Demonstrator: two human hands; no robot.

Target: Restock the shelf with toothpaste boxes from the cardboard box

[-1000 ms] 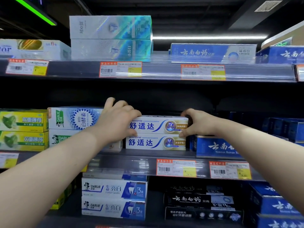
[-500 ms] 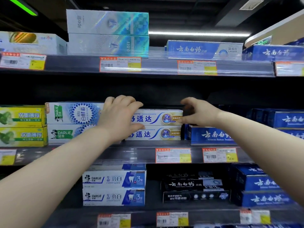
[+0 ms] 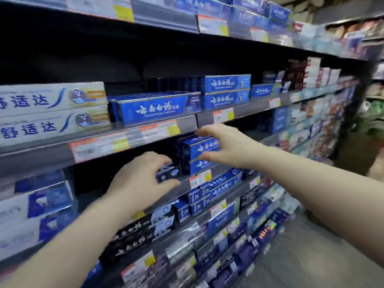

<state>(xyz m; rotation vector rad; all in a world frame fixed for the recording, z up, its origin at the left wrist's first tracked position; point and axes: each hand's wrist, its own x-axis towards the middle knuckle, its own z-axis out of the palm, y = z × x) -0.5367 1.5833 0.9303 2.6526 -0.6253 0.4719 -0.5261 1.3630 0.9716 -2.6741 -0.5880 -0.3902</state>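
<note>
**Under the middle shelf lip, both hands at the blue boxes**

Below the row of price tags, on the second shelf from the scene's centre, sit two stacked blue toothpaste boxes, long faces outward, white lettering across a glossy dark-blue front. Reaching over them from the right: right hand, open, fingers above the top box and thumb below its front, spread as if to clamp or square the stack; contact too blurred to confirm. Lower and to the left: left hand, fingers curled around the end of a small dark box with a pale printed face, thumb beneath it. Looks pinched at the shelf's front edge, probably to slide it flush beside the blue stack.

On the shelf above, matching blue boxes lying flat and faced forward, with white boxes at far left stacked two high. Likely the same aim below: fronts level with the lip, labels readable, stack tight against its neighbour.

No cardboard box in view, so the supply lies somewhere outside the frame. Heavy motion blur over the lower shelves, so smaller details stay uncertain.
</note>
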